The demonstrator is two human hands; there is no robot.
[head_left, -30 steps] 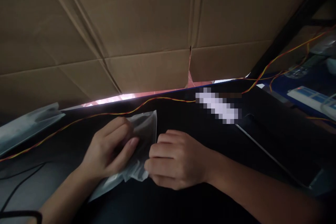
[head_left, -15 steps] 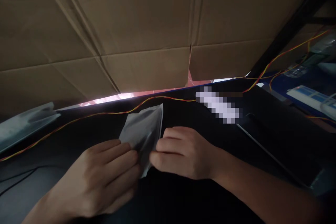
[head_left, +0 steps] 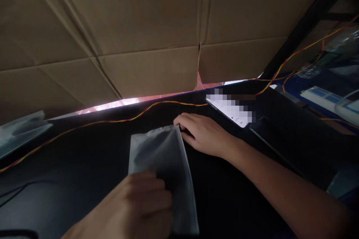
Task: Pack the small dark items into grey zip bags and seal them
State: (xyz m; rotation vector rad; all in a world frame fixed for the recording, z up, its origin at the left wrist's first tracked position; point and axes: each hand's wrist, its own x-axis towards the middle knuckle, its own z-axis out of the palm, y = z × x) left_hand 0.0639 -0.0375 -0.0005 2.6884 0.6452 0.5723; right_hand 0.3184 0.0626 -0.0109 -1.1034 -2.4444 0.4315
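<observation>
A frosted, translucent zip bag (head_left: 159, 149) lies slanted before me on the black table, its sealed strip running down the right side. My left hand (head_left: 140, 205) is curled over the bag's lower left part; its fingers are closed and a little blurred. At the upper right corner, my right hand (head_left: 202, 132) pinches the bag's edge between thumb and fingers. What the bag holds, if anything, cannot be made out.
A cardboard sheet (head_left: 151, 71) stands along the table's back edge. A twisted red-yellow wire (head_left: 109, 121) crosses the black table (head_left: 70, 164). Another plastic bag (head_left: 22, 132) lies at left. A lit phone (head_left: 224, 110), partly pixelated, and a white power strip (head_left: 331, 101) lie at right.
My right hand has slid up along the strip to the bag's upper corner. My left hand has come lower and to the right. More of the bag now shows, turned flatter towards me.
</observation>
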